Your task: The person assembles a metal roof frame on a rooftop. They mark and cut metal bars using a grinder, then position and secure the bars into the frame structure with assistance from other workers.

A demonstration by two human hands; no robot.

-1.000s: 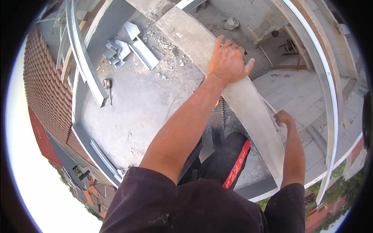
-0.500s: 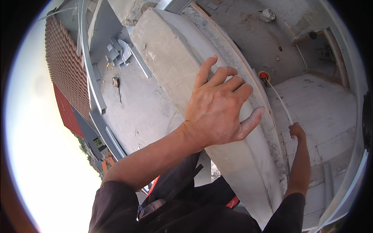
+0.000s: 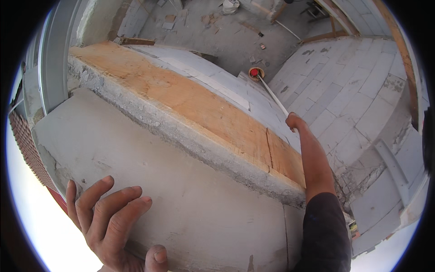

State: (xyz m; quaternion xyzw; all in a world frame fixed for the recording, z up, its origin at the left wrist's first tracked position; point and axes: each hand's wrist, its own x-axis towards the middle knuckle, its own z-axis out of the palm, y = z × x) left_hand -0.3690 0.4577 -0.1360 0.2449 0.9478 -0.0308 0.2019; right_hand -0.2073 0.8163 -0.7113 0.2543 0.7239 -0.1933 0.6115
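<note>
My right hand (image 3: 296, 121), fingers closed, grips a long white pole (image 3: 273, 96) over the inner side of the ledge. The far end of the pole reaches down to a small round bucket (image 3: 251, 70) with something red (image 3: 255, 72) in it; whether the two are joined is unclear. My left hand (image 3: 108, 222) is open and holds nothing, its fingers spread in front of the smooth grey concrete ledge (image 3: 195, 195). Whether its palm touches the ledge cannot be seen.
Along the ledge runs an orange-brown wooden board (image 3: 190, 99). A metal channel (image 3: 56, 50) stands at the upper left. Below are a block wall (image 3: 335, 95), a timber post (image 3: 401, 50), and a white sack (image 3: 230, 6) among rubble. Past the ledge's outer edge lies a tiled roof (image 3: 29, 145).
The view has swung toward the inner side. My left hand now sits low at the left instead of mid-view over the ledge. My right hand still grips the pole.
</note>
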